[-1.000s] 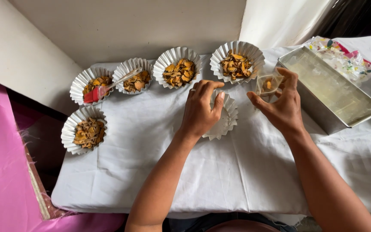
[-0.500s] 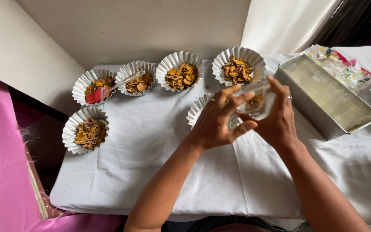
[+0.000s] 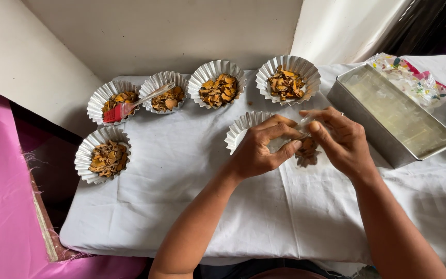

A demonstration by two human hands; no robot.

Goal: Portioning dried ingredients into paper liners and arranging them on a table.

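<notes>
White tablecloth [image 3: 181, 206] spread over the whole table, pink fabric [image 3: 1, 206] hanging off to the left. Long rectangular metal tin [image 3: 388, 111] at the right, open side up, with a crumpled colourful wrapper [image 3: 414, 77] behind it. Five fluted white paper cups already filled with orange-brown snack pieces: four in a row along the back [image 3: 114, 101] [image 3: 165, 93] [image 3: 218, 85] [image 3: 288, 80], one set apart at front left [image 3: 104, 155]. Red-tipped spatula [image 3: 130, 106] lying across the two leftmost cups of the row. Sixth paper cup [image 3: 241, 132] near the middle, apparently unfilled, mostly hidden behind the hands. Left hand [image 3: 261, 150] curled shut, fingers pinching the edge of a small clear plastic pouch [image 3: 305, 150]. Right hand [image 3: 339, 139] closed on the same pouch from the other side, thumb and fingers gripping its top. Pouch held between both hands just above the cloth, beside the empty cup, a small portion of the same snack inside. Judged from the layout: five portions done, one cup not yet served, pouch contents not yet tipped out.
</notes>
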